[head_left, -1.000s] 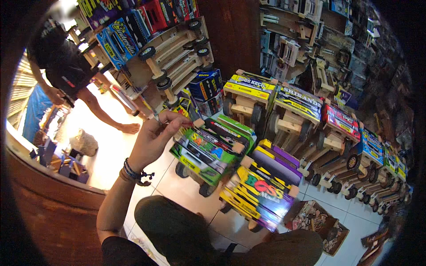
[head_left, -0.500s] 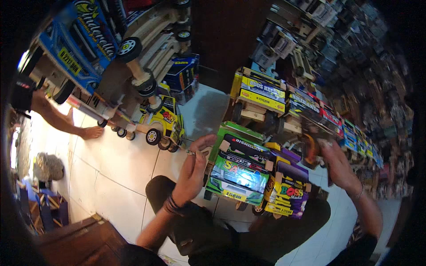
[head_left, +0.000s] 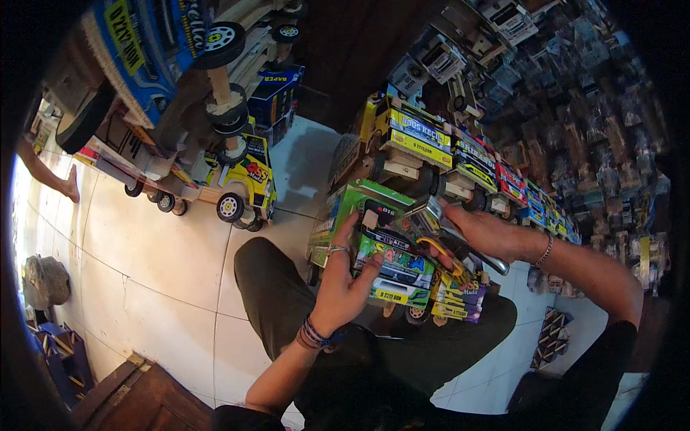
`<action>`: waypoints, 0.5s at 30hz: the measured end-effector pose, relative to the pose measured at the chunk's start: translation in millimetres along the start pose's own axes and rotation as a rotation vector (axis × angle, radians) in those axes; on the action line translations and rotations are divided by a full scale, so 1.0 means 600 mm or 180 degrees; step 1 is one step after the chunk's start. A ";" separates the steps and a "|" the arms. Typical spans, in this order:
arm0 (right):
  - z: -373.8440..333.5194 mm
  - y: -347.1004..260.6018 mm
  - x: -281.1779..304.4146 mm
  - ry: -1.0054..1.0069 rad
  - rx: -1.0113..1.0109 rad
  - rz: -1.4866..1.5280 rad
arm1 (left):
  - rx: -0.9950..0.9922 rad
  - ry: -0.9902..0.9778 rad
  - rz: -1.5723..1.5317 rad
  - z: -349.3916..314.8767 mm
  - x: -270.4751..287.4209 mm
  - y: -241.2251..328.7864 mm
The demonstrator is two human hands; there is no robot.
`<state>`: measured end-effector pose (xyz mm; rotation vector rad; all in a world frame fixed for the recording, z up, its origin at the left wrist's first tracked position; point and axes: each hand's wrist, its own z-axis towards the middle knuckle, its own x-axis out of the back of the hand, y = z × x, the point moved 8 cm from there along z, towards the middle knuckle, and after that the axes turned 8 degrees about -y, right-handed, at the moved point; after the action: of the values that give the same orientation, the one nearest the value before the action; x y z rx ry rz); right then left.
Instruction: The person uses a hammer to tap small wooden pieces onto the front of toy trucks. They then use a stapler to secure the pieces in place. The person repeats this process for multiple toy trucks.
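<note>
A green toy truck (head_left: 392, 248) with a sticker-covered front sits at my lap. My left hand (head_left: 343, 276) grips its front left corner, thumb across the front and fingers along the edge. My right hand (head_left: 481, 233) is closed around a staple gun (head_left: 497, 264) with a chrome body and an orange-yellow part. The staple gun's nose is over the upper right of the green truck's front; whether it touches is unclear. Beside the green truck, a yellow-and-purple toy truck (head_left: 454, 305) is partly hidden under the tool and my right hand.
A row of toy trucks (head_left: 420, 144) stretches away on the right, before a tall stack of wrapped items (head_left: 575, 144). At left are a large blue toy truck (head_left: 144, 65) and a yellow one (head_left: 248, 176). A wooden piece of furniture (head_left: 144, 395) is lower left; another person's foot (head_left: 72, 185) shows.
My left hand has moved onto the green truck's front. My right hand has brought the staple gun left, over that truck. The view has shifted, and the other person's leg appears farther left.
</note>
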<state>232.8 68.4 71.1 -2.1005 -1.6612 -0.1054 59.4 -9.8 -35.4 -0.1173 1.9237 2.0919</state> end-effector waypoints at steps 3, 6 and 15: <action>0.011 -0.011 -0.022 -0.0650 -0.0046 0.0354 | -0.0068 0.0016 0.0052 -0.002 0.003 -0.008; 0.014 -0.010 -0.029 -0.0658 -0.0331 0.0042 | -0.0127 -0.0041 0.0047 -0.002 0.001 -0.013; 0.039 -0.013 -0.018 -0.0350 -0.0349 -0.0958 | -0.0268 0.0084 0.0285 -0.008 0.006 -0.001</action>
<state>217.3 69.1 49.0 -1.9483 -2.0728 -0.1821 55.4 -14.1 -37.3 -0.0784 1.8888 2.2408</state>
